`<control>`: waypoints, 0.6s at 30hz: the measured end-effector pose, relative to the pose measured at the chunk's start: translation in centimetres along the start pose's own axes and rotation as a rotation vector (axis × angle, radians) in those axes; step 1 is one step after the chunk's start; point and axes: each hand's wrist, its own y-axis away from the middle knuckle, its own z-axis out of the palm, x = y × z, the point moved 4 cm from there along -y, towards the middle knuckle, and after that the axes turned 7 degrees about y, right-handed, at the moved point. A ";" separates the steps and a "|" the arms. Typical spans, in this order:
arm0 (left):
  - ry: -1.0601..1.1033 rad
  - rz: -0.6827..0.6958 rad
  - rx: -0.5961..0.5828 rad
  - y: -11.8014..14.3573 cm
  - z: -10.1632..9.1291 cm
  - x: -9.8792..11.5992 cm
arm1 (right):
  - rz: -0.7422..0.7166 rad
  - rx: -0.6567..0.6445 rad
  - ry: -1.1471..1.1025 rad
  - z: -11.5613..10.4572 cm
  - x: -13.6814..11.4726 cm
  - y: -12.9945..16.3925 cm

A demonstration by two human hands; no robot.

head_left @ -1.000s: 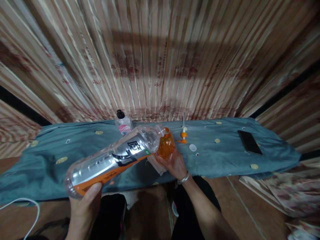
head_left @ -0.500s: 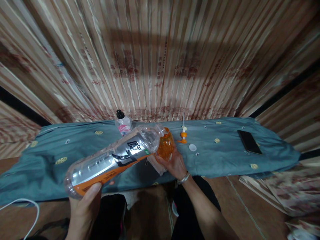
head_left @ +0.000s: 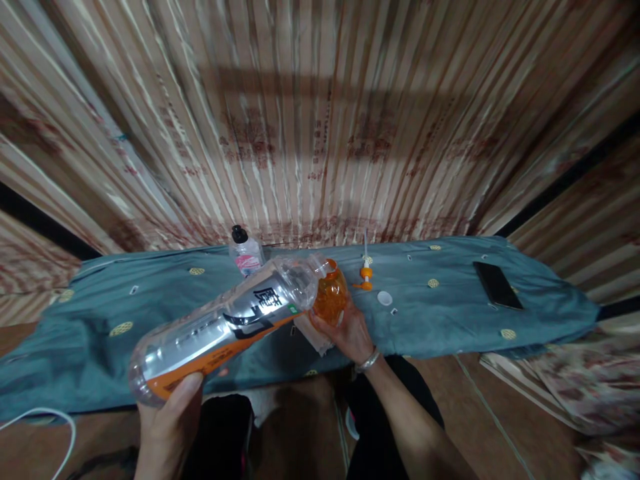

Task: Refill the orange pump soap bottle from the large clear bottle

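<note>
Wrapped round the lower end of a large clear plastic bottle (head_left: 235, 327) with a silver and orange label, my left hand (head_left: 175, 413) holds it tilted, its neck up to the right. My right hand (head_left: 353, 333), with a bracelet at the wrist, grips a translucent orange bottle (head_left: 330, 293). The clear bottle's mouth is at the orange bottle's open top; whether liquid flows between them I cannot tell. Right of the orange bottle, a pump dispenser head (head_left: 367, 272) with an orange collar lies beside a small white disc (head_left: 385, 298).
A clear bottle (head_left: 246, 252) with a black cap stands at the back. A black phone (head_left: 497, 285) lies on the right of the teal cloth (head_left: 450, 313). Pale folded paper or tissue (head_left: 314, 337) is beneath the bottles. A striped curtain (head_left: 320, 133) hangs behind; a white cable (head_left: 70, 427) is lower left.
The view has shifted slightly. Both hands keep hold of their bottles in nearly the same pose, mouth to mouth.
</note>
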 end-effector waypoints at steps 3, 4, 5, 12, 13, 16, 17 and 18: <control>0.011 -0.001 0.040 0.2 0.3 0.2 | -0.017 -0.001 0.009 -0.1 0.0 0.1; 0.013 -0.001 0.049 0.2 0.4 0.3 | -0.021 -0.001 0.011 -0.1 -0.1 0.1; 0.013 -0.001 0.052 0.3 0.4 0.4 | -0.022 0.002 0.013 -0.1 -0.1 0.1; -0.013 0.003 -0.065 -0.3 -0.9 -0.3 | -0.029 0.034 0.013 0.0 -0.2 0.1; -0.012 0.005 -0.076 -0.4 -1.2 -0.5 | -0.025 0.030 0.013 0.0 -0.2 0.1; -0.009 0.011 -0.068 -0.5 -1.7 -0.6 | -0.018 0.022 0.011 -0.1 -0.2 0.0; -0.012 0.008 -0.061 -0.5 -1.6 -0.6 | -0.018 0.022 0.010 -0.1 -0.2 0.0; -0.015 0.005 -0.052 -0.4 -1.3 -0.5 | -0.016 0.021 0.009 -0.1 -0.2 0.0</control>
